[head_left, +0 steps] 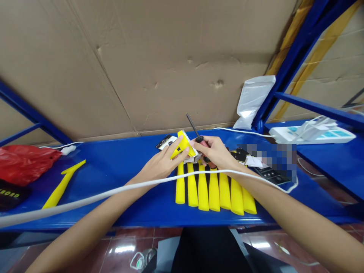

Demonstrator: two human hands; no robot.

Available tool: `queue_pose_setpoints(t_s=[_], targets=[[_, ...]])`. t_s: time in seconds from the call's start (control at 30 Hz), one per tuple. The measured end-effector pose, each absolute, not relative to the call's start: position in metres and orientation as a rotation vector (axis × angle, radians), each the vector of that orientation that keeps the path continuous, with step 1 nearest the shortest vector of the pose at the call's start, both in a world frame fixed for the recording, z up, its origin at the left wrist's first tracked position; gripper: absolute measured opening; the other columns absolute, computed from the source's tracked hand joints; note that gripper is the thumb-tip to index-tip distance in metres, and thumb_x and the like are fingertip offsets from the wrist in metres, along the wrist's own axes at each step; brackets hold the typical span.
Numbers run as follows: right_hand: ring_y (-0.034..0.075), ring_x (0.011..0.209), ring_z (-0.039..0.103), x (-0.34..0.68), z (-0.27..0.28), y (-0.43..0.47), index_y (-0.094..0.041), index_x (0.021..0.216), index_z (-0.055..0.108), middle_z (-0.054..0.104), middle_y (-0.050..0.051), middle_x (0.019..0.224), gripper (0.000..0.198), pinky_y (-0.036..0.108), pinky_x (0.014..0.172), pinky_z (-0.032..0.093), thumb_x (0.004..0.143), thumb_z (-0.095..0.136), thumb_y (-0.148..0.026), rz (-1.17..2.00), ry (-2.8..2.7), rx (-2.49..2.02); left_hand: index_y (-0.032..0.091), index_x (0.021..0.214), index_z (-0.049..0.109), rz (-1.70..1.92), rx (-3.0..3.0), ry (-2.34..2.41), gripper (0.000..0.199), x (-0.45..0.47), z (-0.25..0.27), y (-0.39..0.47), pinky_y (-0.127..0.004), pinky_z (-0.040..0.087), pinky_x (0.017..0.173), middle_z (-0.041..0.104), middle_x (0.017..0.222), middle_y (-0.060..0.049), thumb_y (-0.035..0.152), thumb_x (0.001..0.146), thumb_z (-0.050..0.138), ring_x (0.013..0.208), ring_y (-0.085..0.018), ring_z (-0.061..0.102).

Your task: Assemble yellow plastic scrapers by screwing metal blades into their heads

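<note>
The left hand (160,163) pinches an angular yellow plastic tool (182,145) beside the right hand (218,152), closed around a red-and-black-handled screwdriver (200,139) pointing away.

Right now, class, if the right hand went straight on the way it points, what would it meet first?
Most likely the yellow piece held in the left hand, just ahead of the right hand; depth is unclear, so they may already touch.

We cannot read the mark (179,148) on the yellow piece (184,142) in the left fingers (172,147). Below the right fingers (198,147), the forearm (264,197) partly hides some yellow handles (237,197) from us; far left of both, a red bag (27,161) is cut off.
</note>
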State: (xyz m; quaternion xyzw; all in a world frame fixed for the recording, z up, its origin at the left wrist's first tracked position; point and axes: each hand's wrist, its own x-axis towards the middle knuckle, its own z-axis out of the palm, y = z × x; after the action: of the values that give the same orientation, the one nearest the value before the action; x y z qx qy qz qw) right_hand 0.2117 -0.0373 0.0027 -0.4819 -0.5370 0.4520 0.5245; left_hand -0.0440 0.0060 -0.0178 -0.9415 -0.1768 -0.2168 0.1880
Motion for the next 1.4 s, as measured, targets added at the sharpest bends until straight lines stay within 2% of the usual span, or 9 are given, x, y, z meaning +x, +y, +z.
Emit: queue_pose_setpoints(t_s=[0.17, 0.33, 0.6, 0.77, 0.9, 1.0, 1.17, 1.4], targets=[[0.011, 0.042, 0.058, 0.215, 0.001, -0.037, -0.019, 0.095, 0.081, 0.071, -0.001, 0.072, 0.041, 0.024, 0.035, 0.042, 0.082, 0.096, -0.056, 1.129, -1.291, -1.114, 0.029, 0.183, 0.032, -0.700, -2.665, -0.488, 0.074, -0.051, -0.023, 0.008, -0.055, 0.061, 0.122, 0.023, 0.191, -0.023, 0.002, 0.114, 0.045, 0.174, -0.039, 0.036], [0.010, 0.042, 0.059, 0.216, -0.001, -0.037, -0.018, 0.099, 0.083, 0.076, 0.002, 0.076, 0.040, 0.023, 0.035, 0.042, 0.082, 0.096, -0.052, 1.106, -1.331, -1.119, 0.034, 0.185, 0.025, -0.721, -2.643, -0.446, 0.078, -0.056, -0.024, 0.011, -0.057, 0.062, 0.120, 0.025, 0.191, -0.022, 0.004, 0.115, 0.044, 0.171, -0.039, 0.043], [0.013, 0.041, 0.061, 0.212, 0.002, -0.042, -0.018, 0.096, 0.082, 0.067, -0.001, 0.067, 0.039, 0.023, 0.032, 0.037, 0.083, 0.096, -0.053, 1.040, -1.334, -1.140, 0.034, 0.179, 0.040, -0.765, -2.606, -0.396, 0.071, -0.060, -0.021, 0.013, -0.057, 0.065, 0.117, 0.034, 0.188, -0.021, 0.007, 0.115, 0.054, 0.165, -0.038, 0.052], [0.013, 0.043, 0.060, 0.210, 0.003, -0.043, -0.019, 0.095, 0.082, 0.063, -0.003, 0.063, 0.039, 0.024, 0.036, 0.042, 0.084, 0.095, -0.054, 0.997, -1.352, -1.137, 0.032, 0.173, 0.048, -0.787, -2.527, -0.378, 0.065, -0.057, -0.020, 0.013, -0.054, 0.066, 0.114, 0.042, 0.184, -0.021, 0.009, 0.113, 0.059, 0.159, -0.036, 0.061], [0.012, 0.043, 0.060, 0.212, 0.003, -0.042, -0.019, 0.095, 0.081, 0.067, -0.002, 0.067, 0.037, 0.024, 0.038, 0.043, 0.085, 0.095, -0.052, 0.995, -1.376, -1.112, 0.029, 0.169, 0.053, -0.816, -2.480, -0.352, 0.061, -0.055, -0.021, 0.014, -0.052, 0.068, 0.110, 0.044, 0.183, -0.023, 0.010, 0.112, 0.064, 0.151, -0.036, 0.068], [0.012, 0.044, 0.061, 0.214, 0.004, -0.041, -0.019, 0.096, 0.081, 0.070, -0.002, 0.072, 0.038, 0.023, 0.037, 0.042, 0.085, 0.095, -0.053, 1.038, -1.384, -1.104, 0.028, 0.171, 0.051, -0.802, -2.485, -0.342, 0.062, -0.057, -0.021, 0.014, -0.051, 0.069, 0.108, 0.043, 0.183, -0.024, 0.010, 0.113, 0.063, 0.150, -0.036, 0.069], [0.010, 0.046, 0.060, 0.215, 0.006, -0.039, -0.019, 0.096, 0.080, 0.072, -0.001, 0.074, 0.042, 0.024, 0.041, 0.049, 0.082, 0.098, -0.054, 1.106, -1.396, -1.078, 0.030, 0.177, 0.043, -0.764, -2.527, -0.358, 0.069, -0.061, -0.017, 0.011, -0.053, 0.068, 0.111, 0.041, 0.184, -0.023, 0.009, 0.114, 0.060, 0.157, -0.037, 0.062], [0.010, 0.047, 0.059, 0.215, 0.004, -0.039, -0.019, 0.099, 0.082, 0.071, -0.002, 0.074, 0.044, 0.023, 0.042, 0.050, 0.080, 0.100, -0.055, 1.142, -1.361, -1.060, 0.030, 0.180, 0.036, -0.825, -2.550, -0.335, 0.074, -0.059, -0.014, 0.010, -0.053, 0.070, 0.109, 0.038, 0.185, -0.024, 0.002, 0.113, 0.053, 0.161, -0.037, 0.058]])
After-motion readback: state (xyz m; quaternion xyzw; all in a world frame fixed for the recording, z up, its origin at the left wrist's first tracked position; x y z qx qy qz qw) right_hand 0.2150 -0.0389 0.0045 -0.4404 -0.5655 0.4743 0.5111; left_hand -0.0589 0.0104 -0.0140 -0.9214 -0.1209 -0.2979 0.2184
